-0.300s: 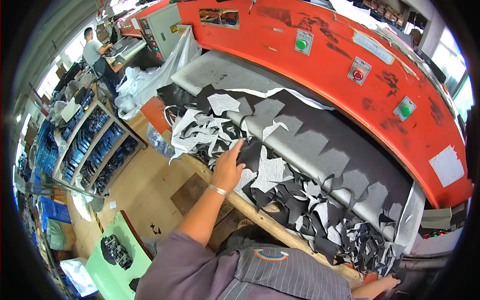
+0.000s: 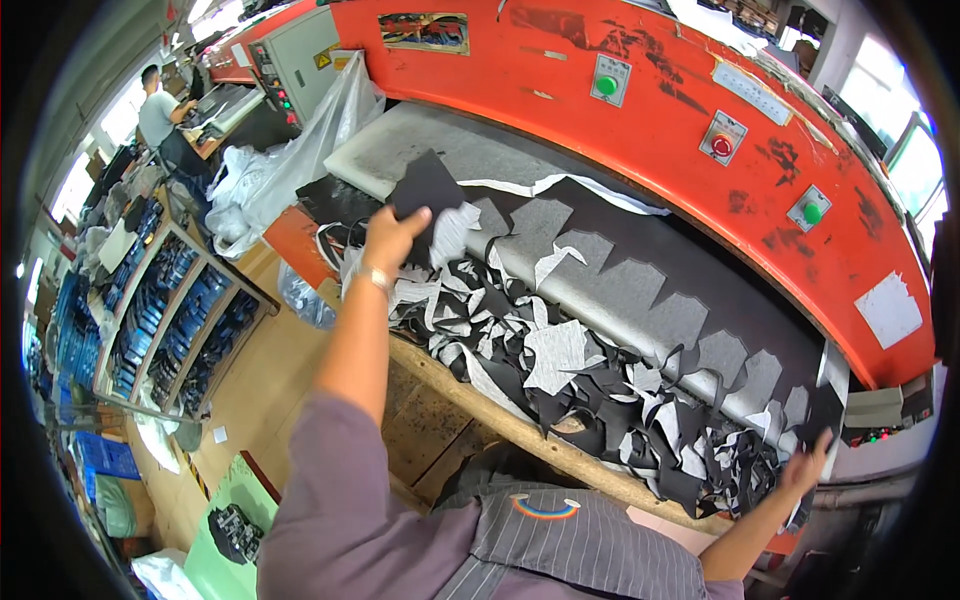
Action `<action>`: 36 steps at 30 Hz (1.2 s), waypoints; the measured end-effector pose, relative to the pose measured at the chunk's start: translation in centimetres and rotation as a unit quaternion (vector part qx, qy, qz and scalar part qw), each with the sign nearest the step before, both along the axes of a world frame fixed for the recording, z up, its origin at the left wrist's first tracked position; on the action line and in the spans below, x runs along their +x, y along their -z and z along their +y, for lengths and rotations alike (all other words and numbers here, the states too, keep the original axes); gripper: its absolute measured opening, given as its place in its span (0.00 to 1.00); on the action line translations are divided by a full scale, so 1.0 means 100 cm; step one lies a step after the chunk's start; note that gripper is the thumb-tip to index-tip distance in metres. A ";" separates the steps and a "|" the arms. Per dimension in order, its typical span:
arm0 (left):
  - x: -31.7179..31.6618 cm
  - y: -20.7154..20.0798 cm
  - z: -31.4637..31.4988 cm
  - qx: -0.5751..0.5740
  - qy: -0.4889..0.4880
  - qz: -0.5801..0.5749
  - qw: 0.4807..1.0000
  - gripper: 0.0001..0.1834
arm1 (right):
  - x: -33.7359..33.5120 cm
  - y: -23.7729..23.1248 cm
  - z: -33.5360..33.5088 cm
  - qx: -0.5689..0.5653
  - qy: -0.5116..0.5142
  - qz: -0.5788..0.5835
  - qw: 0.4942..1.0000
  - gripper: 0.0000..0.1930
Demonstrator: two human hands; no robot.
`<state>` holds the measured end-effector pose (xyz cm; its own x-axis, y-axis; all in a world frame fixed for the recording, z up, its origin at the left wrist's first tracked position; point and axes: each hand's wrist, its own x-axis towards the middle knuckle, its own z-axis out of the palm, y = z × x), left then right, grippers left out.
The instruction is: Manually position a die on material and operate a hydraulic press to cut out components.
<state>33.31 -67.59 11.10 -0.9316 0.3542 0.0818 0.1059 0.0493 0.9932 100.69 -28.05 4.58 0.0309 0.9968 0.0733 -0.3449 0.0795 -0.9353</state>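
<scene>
My left hand is at the left end of the grey surface, partly closed, with my thumb laid over the lower edge of a dark piece and my other fingers mostly hidden; I have the piece pinched there, tilted up above the surface's left end. A white piece sits against its right side. My right hand is past the surface's near right corner, half open with its fingers pointing up, at the lower end of a dark flap; it is blurred, so I cannot tell whether I grip the flap or only touch it. Between my 2 hands, a black sheet runs along the surface's far edge, with a narrow white strip on its far side near the left end. A row of grey notched shapes follows its near side. Black and white scraps are heaped along the surface's near edge, a broad white patch lying on top near the middle. A wooden rail borders the heap on my side. Over the far edge stands a red machine front with 2 green buttons and 1 red button between them.
</scene>
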 end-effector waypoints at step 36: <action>-0.062 0.097 -0.005 -0.391 0.023 0.324 0.861 0.32 | -0.199 -0.049 -0.108 0.106 -0.100 -0.204 0.968 0.23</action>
